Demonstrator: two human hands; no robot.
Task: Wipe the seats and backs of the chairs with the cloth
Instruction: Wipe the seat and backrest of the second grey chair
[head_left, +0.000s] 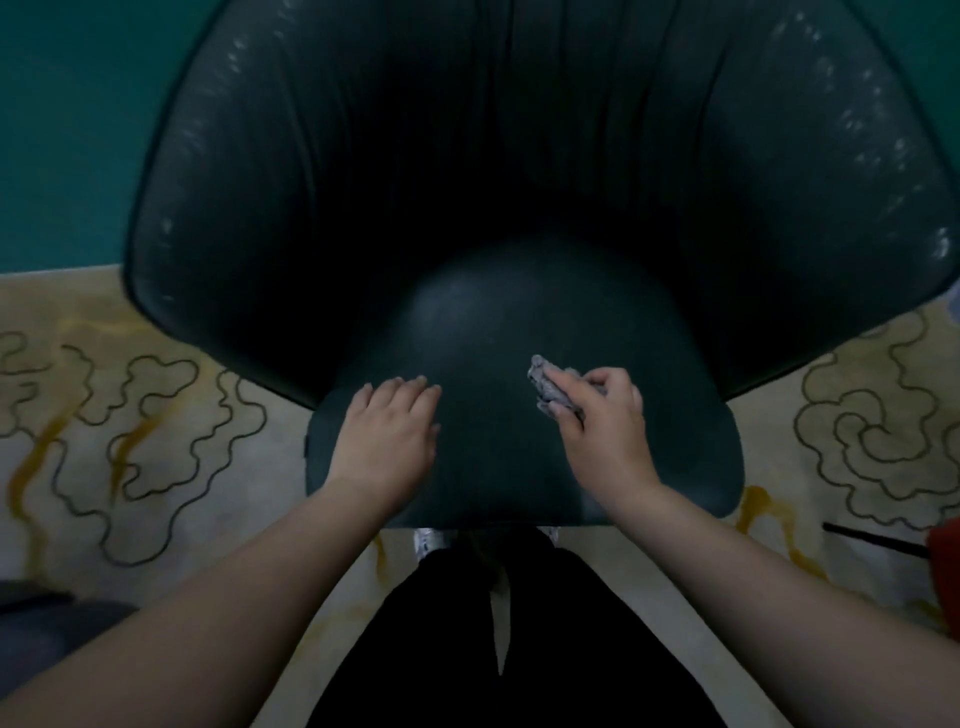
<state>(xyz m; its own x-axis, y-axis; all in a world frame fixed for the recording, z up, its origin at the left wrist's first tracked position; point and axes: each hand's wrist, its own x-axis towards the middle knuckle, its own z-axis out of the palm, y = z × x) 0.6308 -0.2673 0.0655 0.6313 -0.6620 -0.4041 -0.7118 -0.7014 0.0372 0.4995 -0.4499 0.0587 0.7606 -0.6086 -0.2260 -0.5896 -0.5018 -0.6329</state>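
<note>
1. Bunching the grey cloth (558, 387) right of frame centre, your right hand (605, 426) closes its fingers (569, 410) around it on the dark chair (493, 457) seat.
2. Your left hand (387, 434) lies flat, fingers spread, left of it.
3. Patterned carpet (156, 415) flanks the chair.

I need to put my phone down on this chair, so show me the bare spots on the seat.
The seat is bare between the left hand and the right hand, and further back up to the chair back. The right hand's grip holds the cloth, crowding the right front; the left hand lies flat on the left front.
</note>
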